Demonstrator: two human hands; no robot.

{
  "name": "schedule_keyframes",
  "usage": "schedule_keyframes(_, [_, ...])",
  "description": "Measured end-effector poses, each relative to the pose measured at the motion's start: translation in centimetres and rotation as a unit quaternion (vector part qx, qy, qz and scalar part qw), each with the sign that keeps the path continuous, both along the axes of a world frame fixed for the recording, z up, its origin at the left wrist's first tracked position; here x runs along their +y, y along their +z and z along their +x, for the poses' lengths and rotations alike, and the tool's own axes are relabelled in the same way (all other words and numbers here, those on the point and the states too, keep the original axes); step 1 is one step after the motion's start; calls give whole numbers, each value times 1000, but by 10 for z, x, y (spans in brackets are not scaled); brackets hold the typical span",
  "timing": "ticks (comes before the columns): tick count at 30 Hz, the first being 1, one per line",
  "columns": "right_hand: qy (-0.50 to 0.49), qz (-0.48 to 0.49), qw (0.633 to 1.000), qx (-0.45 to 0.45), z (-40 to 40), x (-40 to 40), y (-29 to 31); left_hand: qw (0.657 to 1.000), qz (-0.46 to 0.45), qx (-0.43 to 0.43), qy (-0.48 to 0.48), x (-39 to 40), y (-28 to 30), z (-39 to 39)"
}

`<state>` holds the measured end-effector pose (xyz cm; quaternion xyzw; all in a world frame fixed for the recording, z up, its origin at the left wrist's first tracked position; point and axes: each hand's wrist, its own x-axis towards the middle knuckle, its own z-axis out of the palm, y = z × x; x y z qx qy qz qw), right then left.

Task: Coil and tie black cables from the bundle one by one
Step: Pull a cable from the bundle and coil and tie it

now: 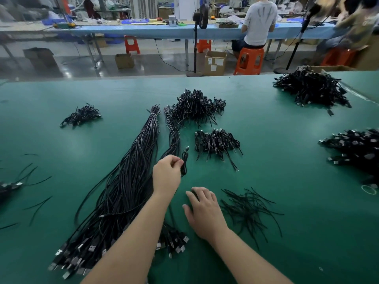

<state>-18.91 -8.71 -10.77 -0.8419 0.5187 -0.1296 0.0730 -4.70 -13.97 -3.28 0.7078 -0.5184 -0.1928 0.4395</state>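
Near the tabletop's middle, a small coiled cable (pixel 184 163), judged light and limp, was pinched at its gathered middle by the left hand (pixel 166 174), while the right hand (pixel 205 212) lay spread, holding nothing.

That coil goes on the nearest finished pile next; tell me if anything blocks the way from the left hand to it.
Nothing visible does. The left hand pinches the coiled cable, and only bare green table lies between it and the nearest pile of tied coils. The thin cable bundle lies to the left, off that path.
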Motion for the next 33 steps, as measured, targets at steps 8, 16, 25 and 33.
schedule_keyframes(8, [-3,-79,997,-23,0,1,-8,999,28,2,33,-100,4,-16])
schedule_keyframes(16, [-9,-104,995,-5,1,-1,-14,987,140,-59,49,-167,-25,-14])
schedule_keyframes(25, [-13,-102,994,-22,0,-2,-17,980,195,-35,5,-182,-41,-28])
schedule_keyframes(33, [-6,-100,995,-21,0,0,-9,975,184,-95,-78,-154,-13,-5])
